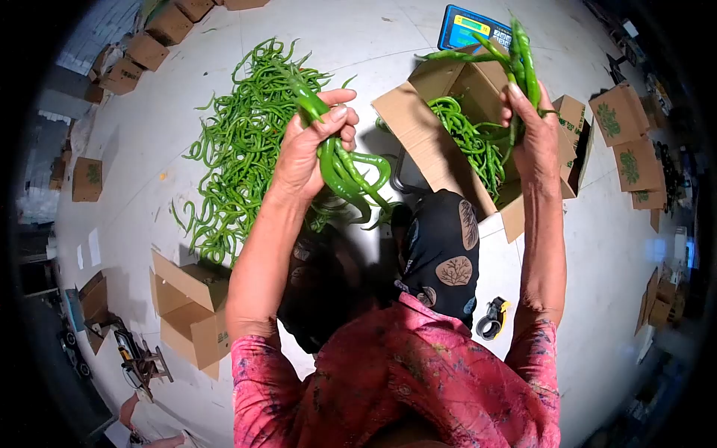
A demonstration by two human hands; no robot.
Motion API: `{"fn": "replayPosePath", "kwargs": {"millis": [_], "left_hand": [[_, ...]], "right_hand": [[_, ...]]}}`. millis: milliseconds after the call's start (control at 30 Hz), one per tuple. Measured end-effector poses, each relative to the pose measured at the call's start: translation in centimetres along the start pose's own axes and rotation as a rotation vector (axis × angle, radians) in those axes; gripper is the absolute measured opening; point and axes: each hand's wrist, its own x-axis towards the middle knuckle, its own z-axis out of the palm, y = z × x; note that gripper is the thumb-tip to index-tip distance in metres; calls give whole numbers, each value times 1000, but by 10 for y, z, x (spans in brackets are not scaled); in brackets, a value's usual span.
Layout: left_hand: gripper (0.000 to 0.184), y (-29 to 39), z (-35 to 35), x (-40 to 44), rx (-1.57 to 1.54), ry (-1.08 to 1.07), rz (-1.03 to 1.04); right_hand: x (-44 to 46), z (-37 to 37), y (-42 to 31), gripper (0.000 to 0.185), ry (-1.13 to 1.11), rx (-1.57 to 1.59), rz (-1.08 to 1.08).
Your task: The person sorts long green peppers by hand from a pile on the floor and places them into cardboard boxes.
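Observation:
Several long green peppers [340,175] are gripped in my left hand [310,145], raised between the floor pile and the box. My right hand [534,127] is closed around another bunch of green peppers [525,63], which points up over the right side of an open cardboard box [422,134]. Inside that box lie more green peppers [478,153]. To the left, a large pile of curled green peppers [239,149] spreads over the pale floor, partly hidden by my left hand and forearm.
A blue scale [474,30] is behind the box. An open empty carton [187,317] sits at lower left, and a tape dispenser [492,318] lies right of my knees. More cartons [629,149] line the right side. Part of a person [149,422] shows at bottom left.

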Motion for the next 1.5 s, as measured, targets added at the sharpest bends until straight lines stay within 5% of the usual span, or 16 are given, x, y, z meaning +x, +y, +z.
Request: {"fn": "replayPosePath", "kwargs": {"millis": [100, 167, 200, 233, 333, 500, 567, 700, 733, 867, 1133, 1500], "left_hand": [[39, -1, -5, 1, -133, -53, -4], [39, 0, -7, 3, -202, -80, -25], [40, 0, -9, 4, -261, -107, -37], [41, -1, -9, 5, -322, -133, -52], [42, -4, -7, 8, -356, -145, -74], [43, -9, -10, 12, -267, -99, -34], [42, -5, -6, 8, -133, -32, -6], [51, -4, -2, 3, 117, 75, 45], [54, -4, 1, 3, 110, 74, 33], [56, -1, 0, 5, 121, -30, 26], [59, -8, 8, 2, 171, -41, 13], [46, -37, -4, 12, -166, -98, -126]], "right_hand": [[10, -56, 32, 49, 11, -371, 223], [6, -80, 71, 69, -33, -968, -48], [1, -74, 72, 81, -25, -1041, 13], [-4, -66, 76, 69, -9, -1070, -51], [-13, -4, 54, 45, -264, -659, 124], [-38, 102, 35, 78, -658, -413, 294], [-45, 116, 57, 92, -624, -320, 241], [-42, 121, 71, 77, -596, 76, 550], [-45, 120, 76, 54, -595, 151, 602], [-40, 113, 72, 19, -675, 322, 756], [-51, 122, 75, 26, -368, 291, 520], [-47, 125, 62, 21, -341, 286, 501]]}}
